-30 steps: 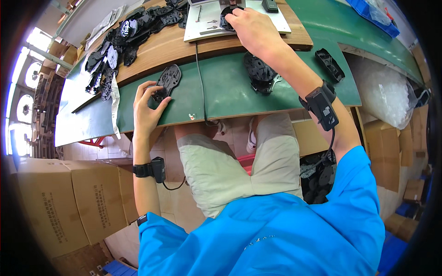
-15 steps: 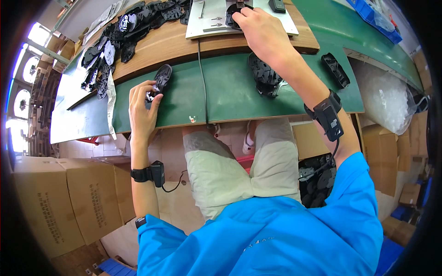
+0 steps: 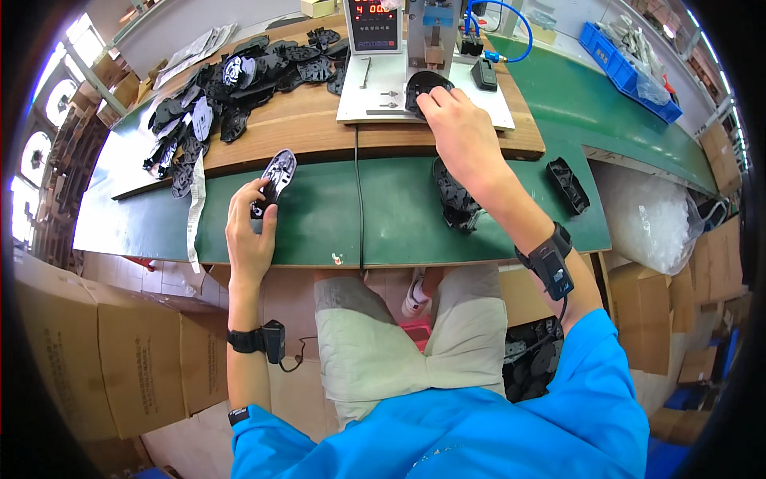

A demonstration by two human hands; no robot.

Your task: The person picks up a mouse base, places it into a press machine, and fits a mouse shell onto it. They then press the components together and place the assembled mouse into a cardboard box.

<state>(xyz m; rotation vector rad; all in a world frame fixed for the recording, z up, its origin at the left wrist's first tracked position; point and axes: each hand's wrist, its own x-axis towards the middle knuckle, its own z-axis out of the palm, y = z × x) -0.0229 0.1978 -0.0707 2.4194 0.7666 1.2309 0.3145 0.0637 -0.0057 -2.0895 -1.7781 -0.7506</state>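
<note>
Item: black sole piece [image 3: 425, 84], oval, flat, lying on the white base plate [image 3: 375, 100] of a small bench press [image 3: 431, 32] at the far middle of the table [image 3: 383, 215]. It is covered at its near edge by the right hand [image 3: 459, 132], whose fingers [image 3: 437, 97] are curled down and pressed on it; a closed pinch cannot be told from this view.

Second item: black sole piece with a pale inner face [image 3: 274, 180], held tilted over the green mat, just before the wooden board [image 3: 319, 132]. It is pinched at its near end by the left hand [image 3: 251, 231], thumb on one side, fingers [image 3: 263, 209] close together on the other.

Adjacent: a stack of black parts [image 3: 455, 195] beside the right forearm; a single black part [image 3: 568, 185] further right; a heap of loose sole pieces [image 3: 231, 88] at far left; a red-digit counter box [image 3: 372, 24]; a cable [image 3: 357, 199] running to the near edge.

Risks, as judged: fingers resting under the press head could be caught if it were actuated; the piece could be seated askew, being pushed from one edge only; the stack could be knocked by the right forearm; the tilted piece, gripped at one end, could slip.
</note>
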